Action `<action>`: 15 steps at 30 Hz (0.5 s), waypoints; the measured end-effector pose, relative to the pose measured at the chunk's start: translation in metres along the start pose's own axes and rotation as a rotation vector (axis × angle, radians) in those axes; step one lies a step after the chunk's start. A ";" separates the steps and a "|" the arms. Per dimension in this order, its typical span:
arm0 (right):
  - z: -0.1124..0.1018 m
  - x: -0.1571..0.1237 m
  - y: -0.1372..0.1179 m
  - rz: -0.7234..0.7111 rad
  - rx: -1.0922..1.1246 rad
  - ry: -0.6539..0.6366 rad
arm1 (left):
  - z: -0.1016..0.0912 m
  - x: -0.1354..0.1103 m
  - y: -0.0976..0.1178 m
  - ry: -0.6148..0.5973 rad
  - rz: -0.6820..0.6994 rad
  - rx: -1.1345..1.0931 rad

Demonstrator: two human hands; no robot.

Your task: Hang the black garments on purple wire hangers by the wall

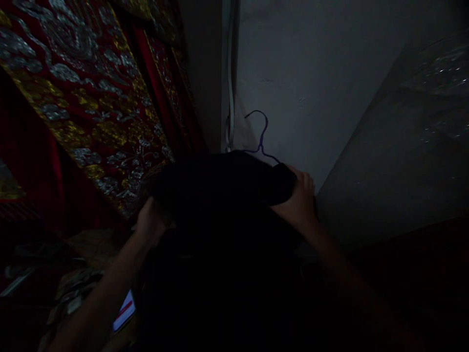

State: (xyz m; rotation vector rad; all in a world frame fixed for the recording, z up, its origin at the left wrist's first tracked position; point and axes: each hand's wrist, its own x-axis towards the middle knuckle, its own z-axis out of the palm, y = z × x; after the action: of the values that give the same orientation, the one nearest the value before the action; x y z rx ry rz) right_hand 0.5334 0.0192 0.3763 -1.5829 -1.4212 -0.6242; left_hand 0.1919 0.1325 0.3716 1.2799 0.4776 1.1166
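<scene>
A dark garment (220,205) being gripped beside its wire hanger (261,145)

At the centre right of the frame, an edge of the dark garment is being clamped by the right hand (298,198), its fingers being curled around a folded upper corner, just beside one sloping arm of the wire hanger. At the centre left, the opposite end is being touched by the left hand (152,222); its fingertips are being hidden by black cloth and shadow, so whether they are being pressed together cannot be told. The garment is being spread between both hands, the middle and lower middle of the frame being filled by its darkness; its lower outline is being lost. Above its upper edge, the hanger's bare hook is being shown, its open end being turned toward the left of the frame.

Behind the hook, the upper middle is being taken up by a pale wall (293,73), down which a light cord (230,83) is being run. The upper left is being covered by a red hanging (102,105), richly worked in silver and gold. At the right edge, glints are being thrown by a glossy sheet (439,98). In the lower left, beside the left forearm, a phone-like lit screen (128,299) crossed by a red bar is being seen, near a patterned cloth (71,288) dimmed by shadow.
</scene>
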 end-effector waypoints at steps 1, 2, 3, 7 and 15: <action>-0.003 0.008 0.002 0.025 -0.028 -0.001 | -0.006 -0.007 -0.009 0.059 -0.026 -0.021; -0.005 0.017 0.001 0.037 -0.048 -0.009 | -0.008 -0.014 -0.019 0.121 -0.053 -0.030; -0.006 0.026 -0.002 0.034 -0.062 -0.025 | -0.007 -0.020 -0.029 0.177 -0.079 -0.023; -0.006 0.046 -0.024 -0.057 -0.046 -0.128 | 0.009 -0.033 -0.067 0.354 -0.123 0.149; 0.017 -0.078 -0.071 0.207 0.478 -0.102 | 0.045 -0.071 -0.096 0.716 -0.231 -0.090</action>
State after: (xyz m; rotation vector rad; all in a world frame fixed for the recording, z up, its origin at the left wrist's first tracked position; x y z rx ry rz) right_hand 0.4458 -0.0101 0.3236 -1.3630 -1.3337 -0.0690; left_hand 0.2351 0.0586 0.2762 0.6921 1.0631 1.3636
